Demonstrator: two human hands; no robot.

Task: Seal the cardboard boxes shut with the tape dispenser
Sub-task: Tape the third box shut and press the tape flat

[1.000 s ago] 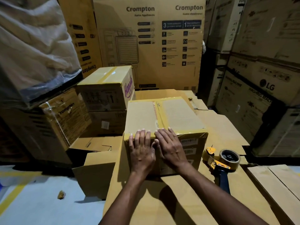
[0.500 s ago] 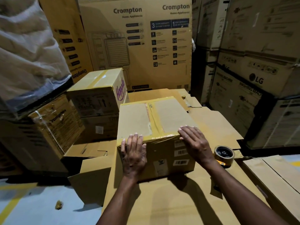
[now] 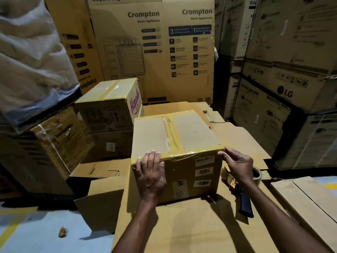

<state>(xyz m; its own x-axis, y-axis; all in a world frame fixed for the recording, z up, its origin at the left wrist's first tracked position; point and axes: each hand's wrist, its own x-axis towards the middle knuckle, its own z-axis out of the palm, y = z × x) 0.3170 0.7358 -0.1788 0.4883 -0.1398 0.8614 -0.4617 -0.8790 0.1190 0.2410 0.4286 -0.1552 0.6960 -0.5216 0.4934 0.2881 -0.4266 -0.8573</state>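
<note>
Left hand (image 3: 151, 173) lies flat on the near edge of the taped cardboard box (image 3: 175, 136). Right hand (image 3: 238, 165) pinches its right corner. The tape dispenser (image 3: 245, 203) lies just right of it. Press the tape firmly along that edge.

I see the box (image 3: 175, 136) mid-frame on the flat cardboard sheet (image 3: 182, 225), with the tape dispenser (image 3: 240, 196) just right of it. Left hand (image 3: 151, 176) rests on the near-left edge, right hand (image 3: 238, 165) grips the near-right corner. Stacked boxes (image 3: 107, 103) sit behind-left.
</note>
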